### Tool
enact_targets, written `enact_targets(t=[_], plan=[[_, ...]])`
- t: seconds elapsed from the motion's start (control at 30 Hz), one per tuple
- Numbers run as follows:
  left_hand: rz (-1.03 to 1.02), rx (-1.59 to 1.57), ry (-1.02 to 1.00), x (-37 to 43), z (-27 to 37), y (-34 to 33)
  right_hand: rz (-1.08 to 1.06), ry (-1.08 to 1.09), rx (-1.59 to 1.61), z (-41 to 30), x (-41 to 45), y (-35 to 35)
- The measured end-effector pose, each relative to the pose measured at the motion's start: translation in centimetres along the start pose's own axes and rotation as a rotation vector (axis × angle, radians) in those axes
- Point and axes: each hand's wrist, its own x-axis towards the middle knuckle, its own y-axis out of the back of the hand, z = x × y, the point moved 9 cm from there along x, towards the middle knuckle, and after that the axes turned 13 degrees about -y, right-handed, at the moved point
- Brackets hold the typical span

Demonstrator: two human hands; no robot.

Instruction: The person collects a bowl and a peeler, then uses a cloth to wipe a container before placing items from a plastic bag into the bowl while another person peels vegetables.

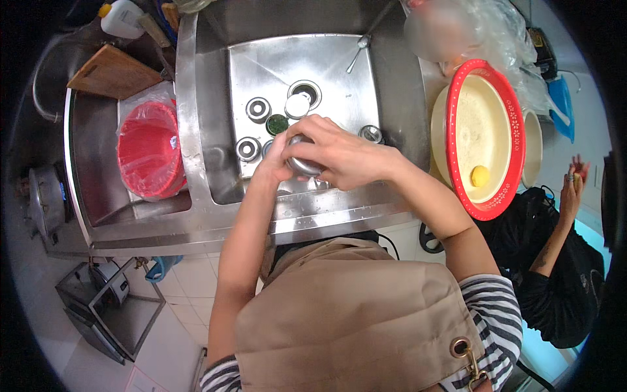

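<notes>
Over a stainless steel sink (343,112), my left hand (277,159) and my right hand (345,153) meet around a rounded shiny metal container (306,165). My right hand's fingers curl over it from above, and my left hand presses against its left side. The fingers hide part of its shape. Just beyond my left hand is a round dark green piece (277,125), perhaps a scouring pad. Two round ringed lids (258,110) lie to its left on the sink floor. A white disc (297,106) partly covers the drain (317,93).
A small metal lid or jar (371,133) and a spoon (359,53) lie in the sink. To the left are a bag-lined red basket (147,147) and a wooden board (115,72). A red-rimmed basin (512,161) holds a yellow ball-like thing (480,176). Another person (558,274) is at right.
</notes>
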Motion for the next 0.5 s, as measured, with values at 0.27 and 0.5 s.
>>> enact_targets(t=[0.27,0.5], plan=[[-0.321,-0.091,0.132,0.5,1.4,-0.8,0.049,-0.439,0.838,13.2,-0.5,0.0],[-0.122,0.044,0.136,2.5,3.1,4.2,-0.289,-0.813,-0.008,29.1,-4.9,-15.5]])
